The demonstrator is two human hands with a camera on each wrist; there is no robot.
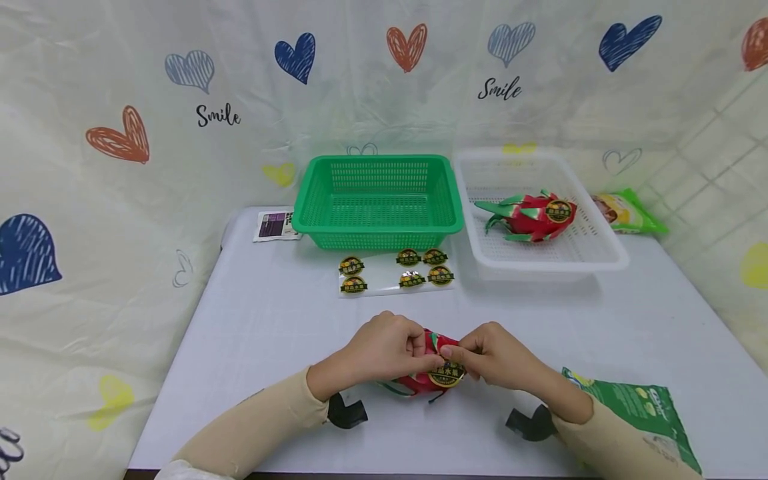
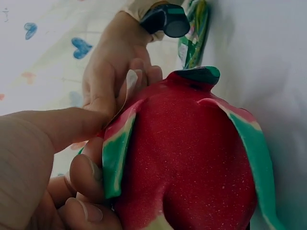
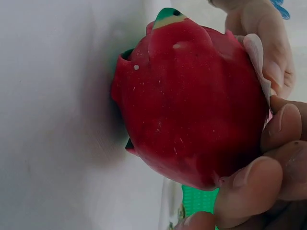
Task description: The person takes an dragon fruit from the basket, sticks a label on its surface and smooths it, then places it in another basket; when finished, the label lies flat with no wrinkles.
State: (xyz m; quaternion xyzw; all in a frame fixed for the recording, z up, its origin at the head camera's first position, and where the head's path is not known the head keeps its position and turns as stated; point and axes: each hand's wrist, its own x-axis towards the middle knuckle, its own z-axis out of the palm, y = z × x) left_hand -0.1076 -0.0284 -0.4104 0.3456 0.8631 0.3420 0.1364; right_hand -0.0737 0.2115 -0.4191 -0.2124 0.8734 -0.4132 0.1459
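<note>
A red dragon fruit (image 1: 415, 384) with green-tipped scales lies on the table near its front edge. On its side is a black and gold oval sticker (image 1: 446, 376), whose pale edge (image 2: 130, 86) stands up from the skin in the left wrist view. My left hand (image 1: 384, 347) holds the fruit from the left, fingers curled against it and thumb on the sticker. From the right, my right hand (image 1: 504, 357) grips the fruit, its thumb at the sticker's upper edge. Large in the right wrist view is the fruit's red end (image 3: 192, 100); the fingers hide part of the sticker.
Behind the hands lies a sheet of similar stickers (image 1: 384, 275). A green basket (image 1: 378, 239) stands behind it, beside a white basket (image 1: 552, 268) holding another stickered dragon fruit (image 1: 528, 217). A green packet (image 1: 636, 407) lies under the right forearm; other packets lie farther back.
</note>
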